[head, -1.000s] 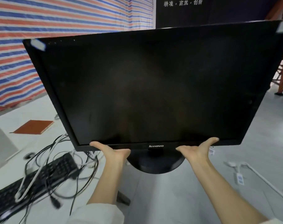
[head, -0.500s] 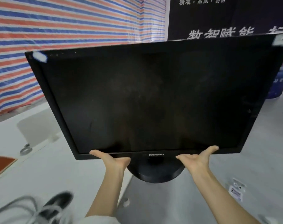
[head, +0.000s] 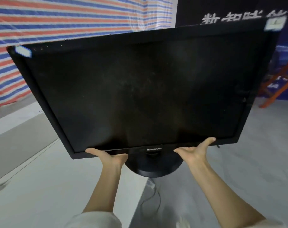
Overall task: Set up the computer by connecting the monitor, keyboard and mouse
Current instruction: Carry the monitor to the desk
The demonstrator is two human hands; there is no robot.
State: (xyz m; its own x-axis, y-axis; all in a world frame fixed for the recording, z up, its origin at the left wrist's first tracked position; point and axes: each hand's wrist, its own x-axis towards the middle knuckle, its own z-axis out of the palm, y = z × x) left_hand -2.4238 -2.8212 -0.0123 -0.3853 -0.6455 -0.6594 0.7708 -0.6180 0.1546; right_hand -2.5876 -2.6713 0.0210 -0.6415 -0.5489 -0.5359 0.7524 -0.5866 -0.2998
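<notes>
I see the left hand (head: 110, 157) and right hand (head: 194, 151) holding the flat black monitor (head: 140, 96) by its bottom edge, thumbs on the bezel. It hangs tilted above the white table (head: 41, 186)

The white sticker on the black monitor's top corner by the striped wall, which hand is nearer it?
Left. The left hand holds the bezel below that white sticker; the right hand holds it further along.

We read "lenovo" in small pale letters on the lower bezel of the black flat-screen monitor (head: 146, 96); large white Chinese characters on the dark wall banner (head: 222, 12) are too blurred for us.
</notes>
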